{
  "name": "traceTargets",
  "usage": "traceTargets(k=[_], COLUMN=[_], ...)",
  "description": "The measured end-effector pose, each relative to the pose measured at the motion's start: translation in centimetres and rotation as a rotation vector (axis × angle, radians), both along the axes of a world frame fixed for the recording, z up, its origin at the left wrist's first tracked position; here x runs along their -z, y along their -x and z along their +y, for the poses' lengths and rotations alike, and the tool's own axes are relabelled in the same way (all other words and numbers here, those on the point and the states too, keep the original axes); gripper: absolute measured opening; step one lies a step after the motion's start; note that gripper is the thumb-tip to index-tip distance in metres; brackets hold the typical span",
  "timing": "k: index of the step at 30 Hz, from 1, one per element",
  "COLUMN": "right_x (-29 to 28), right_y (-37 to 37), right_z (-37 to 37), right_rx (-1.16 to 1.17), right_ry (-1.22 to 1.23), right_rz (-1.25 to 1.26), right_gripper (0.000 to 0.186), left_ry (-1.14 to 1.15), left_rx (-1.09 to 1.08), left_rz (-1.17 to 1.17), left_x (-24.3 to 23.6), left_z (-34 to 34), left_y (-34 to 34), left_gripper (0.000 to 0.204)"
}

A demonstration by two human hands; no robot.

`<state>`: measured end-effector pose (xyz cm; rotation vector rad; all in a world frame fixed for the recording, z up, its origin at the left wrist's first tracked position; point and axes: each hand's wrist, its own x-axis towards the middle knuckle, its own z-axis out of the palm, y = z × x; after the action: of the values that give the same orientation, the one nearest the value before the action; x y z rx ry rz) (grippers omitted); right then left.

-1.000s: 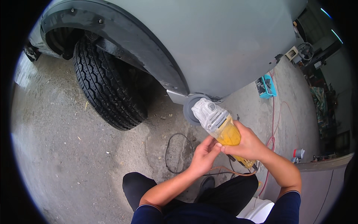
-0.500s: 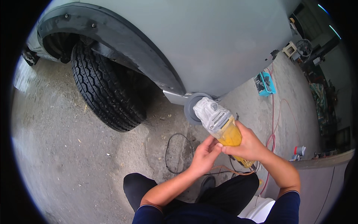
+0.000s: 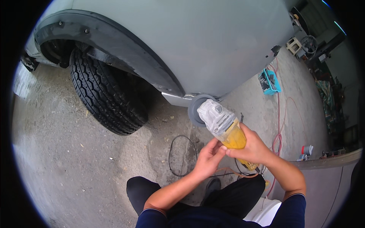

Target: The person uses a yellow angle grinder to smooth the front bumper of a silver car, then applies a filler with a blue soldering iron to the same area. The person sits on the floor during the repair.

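Note:
A dusty yellow angle grinder [image 3: 231, 132] with a grey disc [image 3: 197, 111] is angled up toward the lower edge of a grey vehicle body panel [image 3: 213, 49], beside a dark wheel-arch trim [image 3: 114, 38]. The disc appears to be at a scuffed patch by the trim's lower end; actual contact cannot be made out. My right hand [image 3: 249, 146] is wrapped round the grinder's yellow body. My left hand [image 3: 209, 157] has its fingers closed on the grinder's underside, partly hidden by it.
A black tyre [image 3: 102, 93] stands under the arch at left. A black cable [image 3: 171, 155] loops on the concrete floor [image 3: 76, 163]. At right lie red hoses [image 3: 278, 117], a turquoise basket [image 3: 270, 91] and small cans [image 3: 306, 150]. A grey panel [image 3: 319, 190] is at lower right.
The vehicle, tyre and basket have shifted slightly left in the view. My hands and the grinder hold nearly the same position, the disc a touch further right.

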<state>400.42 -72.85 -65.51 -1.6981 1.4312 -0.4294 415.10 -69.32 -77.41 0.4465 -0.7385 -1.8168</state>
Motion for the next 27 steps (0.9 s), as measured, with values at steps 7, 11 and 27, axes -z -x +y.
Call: traceTargets(k=[7, 11, 27], right_x=[0.1, 0.3, 0.5], right_y=[0.6, 0.8, 1.9], right_z=[0.0, 0.1, 0.5], right_rx=[-0.013, -0.011, 0.006], right_ry=[-0.008, -0.007, 0.013], right_rz=[0.014, 0.006, 0.011], right_gripper=[0.067, 0.069, 0.068], left_ry=[0.006, -0.008, -0.007], left_rx=[0.014, 0.013, 0.053], left_rz=[0.000, -0.012, -0.014], left_x=[0.2, 0.5, 0.5], left_z=[0.0, 0.1, 0.0], left_y=[0.3, 0.5, 1.2], left_gripper=[0.045, 0.046, 0.047])
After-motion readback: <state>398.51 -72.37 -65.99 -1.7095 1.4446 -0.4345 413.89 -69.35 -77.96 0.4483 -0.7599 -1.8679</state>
